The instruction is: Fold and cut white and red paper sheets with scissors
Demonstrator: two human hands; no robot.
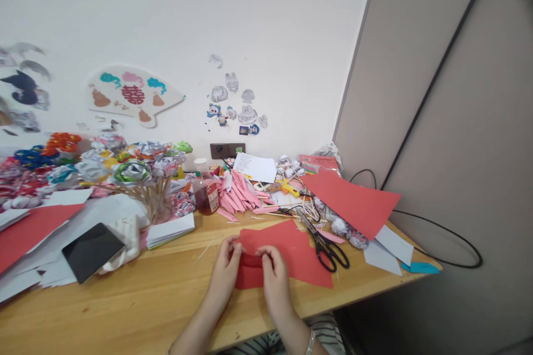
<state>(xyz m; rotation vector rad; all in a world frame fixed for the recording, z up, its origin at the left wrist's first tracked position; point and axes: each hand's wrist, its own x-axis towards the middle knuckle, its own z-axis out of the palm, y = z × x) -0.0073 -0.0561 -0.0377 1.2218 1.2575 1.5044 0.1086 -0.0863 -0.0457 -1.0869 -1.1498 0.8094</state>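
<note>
Near the front of the wooden table, both my hands pinch a piece of red paper (251,260) between thumbs and fingers. My left hand (227,262) is closed on its left side, and my right hand (273,269) on its right. Where the held piece ends is hard to tell, since more red paper sheets (306,260) lie flat beneath and behind it. Black-handled scissors (322,244) rest on the right edge of those sheets, blades pointing away from me.
Left of my hands are a dark-screened tablet or phone (92,251) and a white paper stack (170,231). Behind stand a bottle of dark liquid (205,197), pink paper strips (239,191) and a yellow glue gun (288,187). A large red sheet (353,199) overhangs clutter at right.
</note>
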